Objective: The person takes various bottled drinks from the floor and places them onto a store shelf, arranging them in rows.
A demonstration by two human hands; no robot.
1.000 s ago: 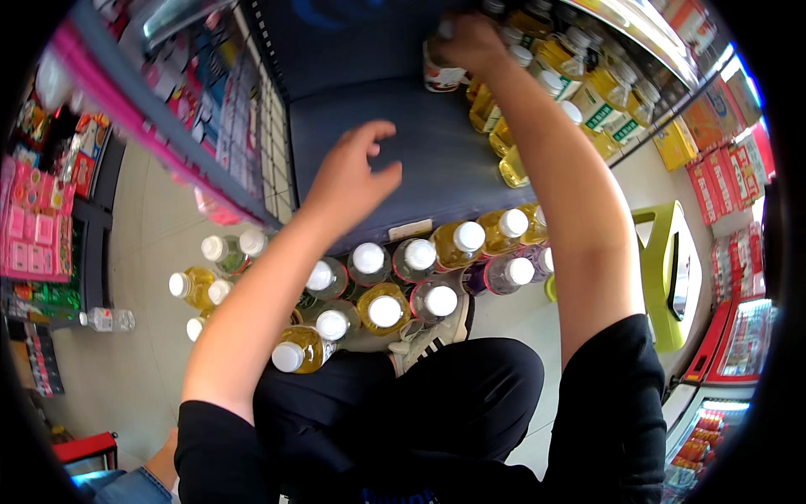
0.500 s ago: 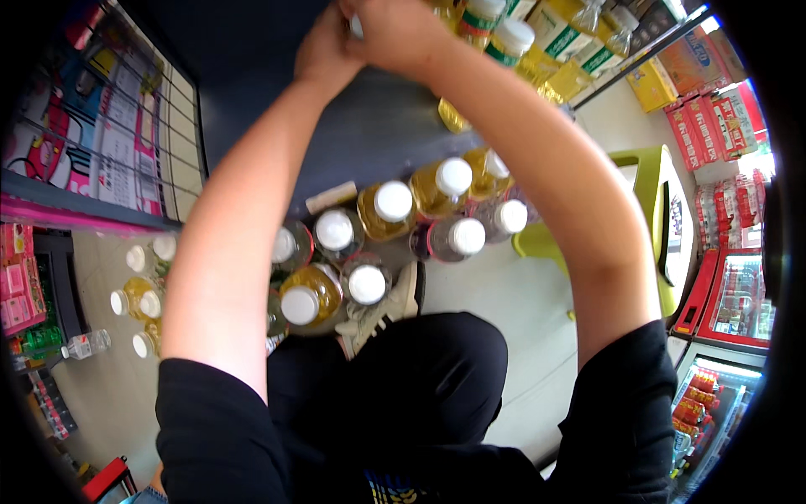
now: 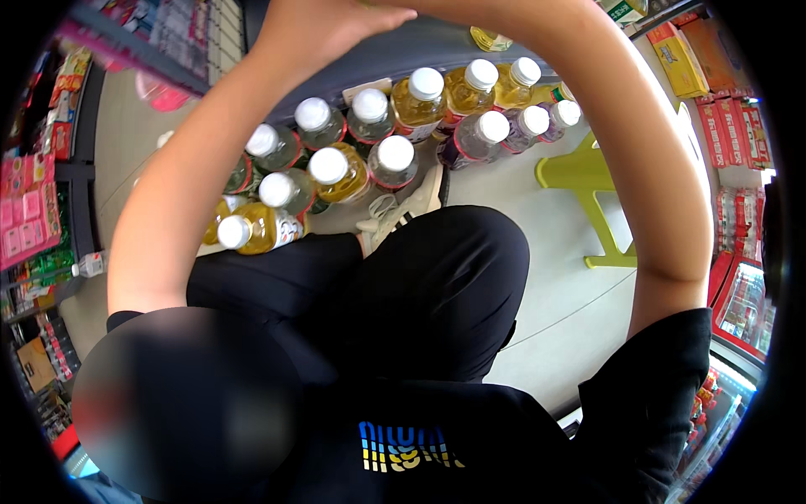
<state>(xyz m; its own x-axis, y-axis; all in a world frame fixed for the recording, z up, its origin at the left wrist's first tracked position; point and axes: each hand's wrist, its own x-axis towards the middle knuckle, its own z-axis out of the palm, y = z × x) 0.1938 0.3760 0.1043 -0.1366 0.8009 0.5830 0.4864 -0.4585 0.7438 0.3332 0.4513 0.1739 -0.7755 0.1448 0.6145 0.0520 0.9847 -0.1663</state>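
My left hand is at the top edge, over the dark shelf. Its thumb stretches to the right, while its other fingers are cut off. My right hand lies beyond the top edge; only the right forearm shows. Whether either hand holds anything is hidden. Below my arms, several white-capped bottles stand in rows on the floor along the shelf's edge. Among them are a yellow-liquid bottle, a clear one and a purple-tinted one. Another yellow bottle leans near my leg.
A green plastic stool stands to the right. My shoe is close against the bottles. Stacked cartons and a red-framed cooler line the far right. A wire rack rises at the upper left.
The view has shifted, so the floor bottles sit higher in it. My hands, earlier together near the top around something small and whitish, have moved up and partly out of view.
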